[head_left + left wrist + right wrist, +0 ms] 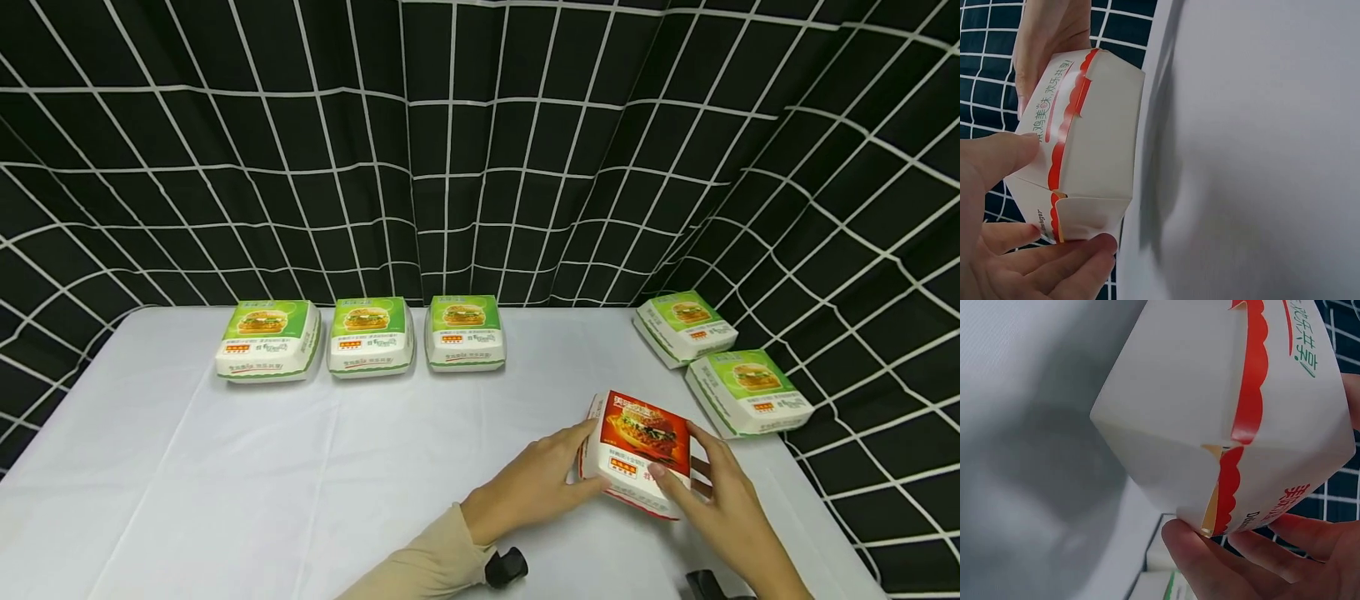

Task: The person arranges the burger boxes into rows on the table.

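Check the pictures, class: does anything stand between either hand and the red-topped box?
Nothing visible does. The left hand and right hand both grip the red-topped box directly, one on each side. The nearest green-topped box lies farther back and to the right, not between them.

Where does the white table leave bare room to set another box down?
The white table is barest in front of the row of three green-topped boxes, left of the left hand. A smaller patch lies between that row and the green-topped pair at right. Crowded: where both hands, left and right hand, hold the red-topped box.
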Demonstrator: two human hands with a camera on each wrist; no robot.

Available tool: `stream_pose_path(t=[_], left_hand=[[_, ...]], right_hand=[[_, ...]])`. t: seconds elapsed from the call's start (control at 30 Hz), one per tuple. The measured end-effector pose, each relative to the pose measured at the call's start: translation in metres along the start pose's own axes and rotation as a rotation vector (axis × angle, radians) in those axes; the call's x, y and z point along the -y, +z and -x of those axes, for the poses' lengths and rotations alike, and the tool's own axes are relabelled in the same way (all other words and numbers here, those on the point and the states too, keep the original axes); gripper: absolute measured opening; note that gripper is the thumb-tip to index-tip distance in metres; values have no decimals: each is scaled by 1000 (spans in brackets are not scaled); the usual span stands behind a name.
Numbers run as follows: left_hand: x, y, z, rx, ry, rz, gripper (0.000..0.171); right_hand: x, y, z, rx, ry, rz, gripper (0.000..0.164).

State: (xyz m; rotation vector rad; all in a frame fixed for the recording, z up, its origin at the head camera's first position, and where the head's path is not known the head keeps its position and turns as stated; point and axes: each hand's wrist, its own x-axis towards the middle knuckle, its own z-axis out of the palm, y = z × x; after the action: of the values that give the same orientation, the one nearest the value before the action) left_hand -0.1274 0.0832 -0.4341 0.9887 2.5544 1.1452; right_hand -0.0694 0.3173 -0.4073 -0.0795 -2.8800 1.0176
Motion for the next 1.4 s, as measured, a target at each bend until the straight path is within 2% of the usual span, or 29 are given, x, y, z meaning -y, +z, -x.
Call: stream_pose_path(t=[0.37,0.67,1.03,1.4], left_hand=[[11,-21,19,-29,-52,15,72],[18,-37,35,-74,-80,14,71],[29,-54,58,-59,-169,-1,72],[39,-68,88,-71,-195,-5,68]], right_hand=[[22,14,-9,51,-84,-16,82],[37,25,-15,98,-132,20,87],[51,43,-16,219,-141,12,102],[61,63,-18,284,-238,-49,103]])
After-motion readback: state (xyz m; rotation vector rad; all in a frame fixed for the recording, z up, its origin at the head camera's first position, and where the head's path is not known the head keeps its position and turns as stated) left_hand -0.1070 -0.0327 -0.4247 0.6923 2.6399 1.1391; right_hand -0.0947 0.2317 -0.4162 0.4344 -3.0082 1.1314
